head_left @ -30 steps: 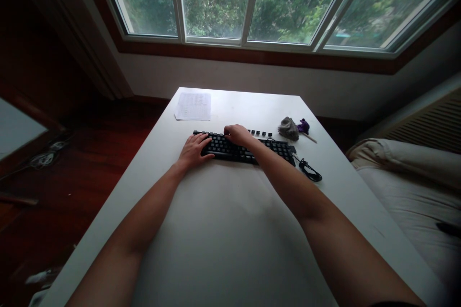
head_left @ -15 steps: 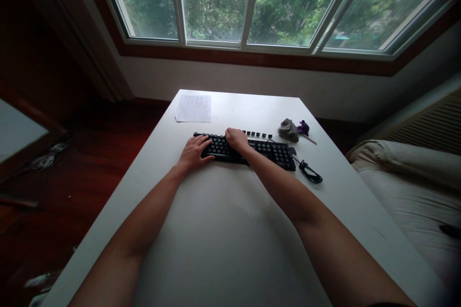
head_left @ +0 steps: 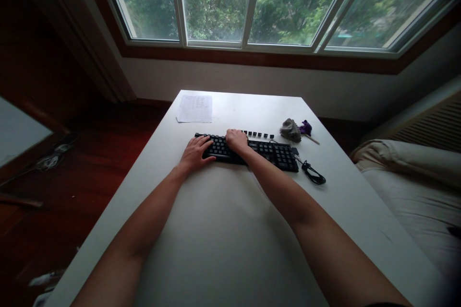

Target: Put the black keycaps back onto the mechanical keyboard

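Observation:
A black keyboard [head_left: 277,154] lies across the white table. My left hand [head_left: 194,152] rests on its left end with the fingers spread over the keys and the thumb along the front edge. Over the keyboard's upper middle, my right hand [head_left: 236,141] is closed, its fingers curled down toward the keys. Whatever those fingers hold, if anything, is hidden beneath the hand. Several loose black keycaps [head_left: 260,135] stand in a row just behind the keyboard, to the right of my right hand.
A coiled black cable [head_left: 314,174] lies off the keyboard's right end. Behind it are a grey cloth [head_left: 290,130] and a purple item [head_left: 306,127] with a thin stick. Printed paper [head_left: 195,108] lies at the table's [head_left: 216,230] back left. A bed or sofa [head_left: 410,192] stands right.
The whole view has shifted slightly. Both hands keep their places on the keyboard, and the fingers of my right hand look slightly repositioned.

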